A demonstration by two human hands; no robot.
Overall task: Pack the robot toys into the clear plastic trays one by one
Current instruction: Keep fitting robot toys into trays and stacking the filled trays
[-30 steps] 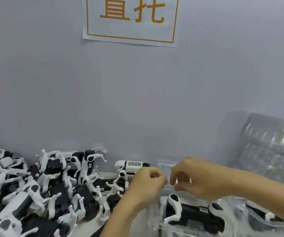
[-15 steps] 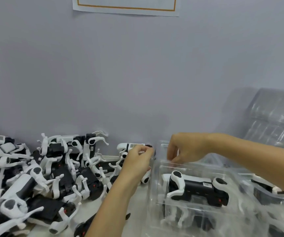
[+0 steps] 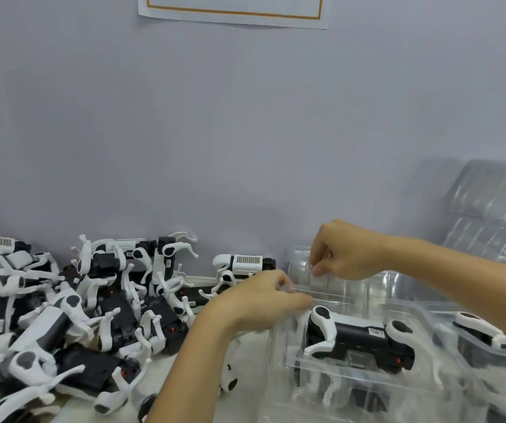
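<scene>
- Pinching the far rim of the clear tray (image 3: pixel 352 374), the left hand (image 3: pixel 258 303) and right hand (image 3: pixel 346 254) each grip thin plastic.
- A toy (image 3: pixel 358 340) lies on its side in that tray, just below the hands.
- Loose toys form a pile (image 3: pixel 72 315) to the left.
- The tray looks flimsy and slick, so the edges seem the best hold; the toy's rigid black body seems safer to grasp than its thin white legs.

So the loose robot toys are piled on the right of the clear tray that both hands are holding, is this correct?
Not quite: the head view shows the pile of loose robot toys on the left of the clear tray. Both the left hand and right hand do grip its clear plastic.
</scene>
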